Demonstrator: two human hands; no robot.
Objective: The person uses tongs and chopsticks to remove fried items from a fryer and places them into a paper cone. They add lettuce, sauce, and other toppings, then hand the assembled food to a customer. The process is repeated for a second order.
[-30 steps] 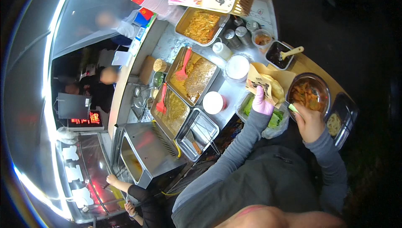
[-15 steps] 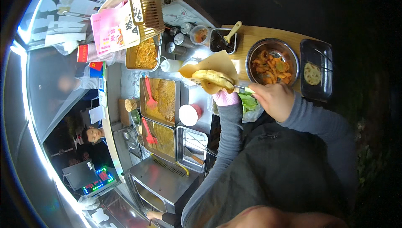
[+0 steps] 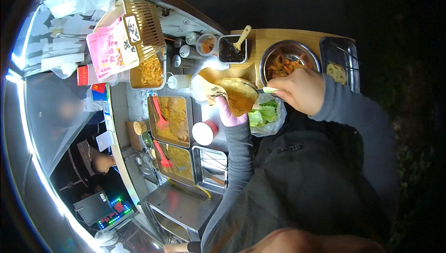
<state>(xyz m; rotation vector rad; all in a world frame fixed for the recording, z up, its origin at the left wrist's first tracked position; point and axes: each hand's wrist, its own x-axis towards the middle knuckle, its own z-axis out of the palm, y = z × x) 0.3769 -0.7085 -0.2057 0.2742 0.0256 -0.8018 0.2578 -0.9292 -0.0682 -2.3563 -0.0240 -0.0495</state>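
One flatbread (image 3: pixel 238 88) sits in left hand (image 3: pixel 230 115); right hand (image 3: pixel 302 90) near bowl's edge (image 3: pixel 263 60).

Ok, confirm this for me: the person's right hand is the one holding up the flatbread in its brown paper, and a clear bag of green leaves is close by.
One thing is wrong: the left hand holds up the flatbread in its brown paper, not the right hand, as the head view shows. A clear bag of green leaves is indeed close by.
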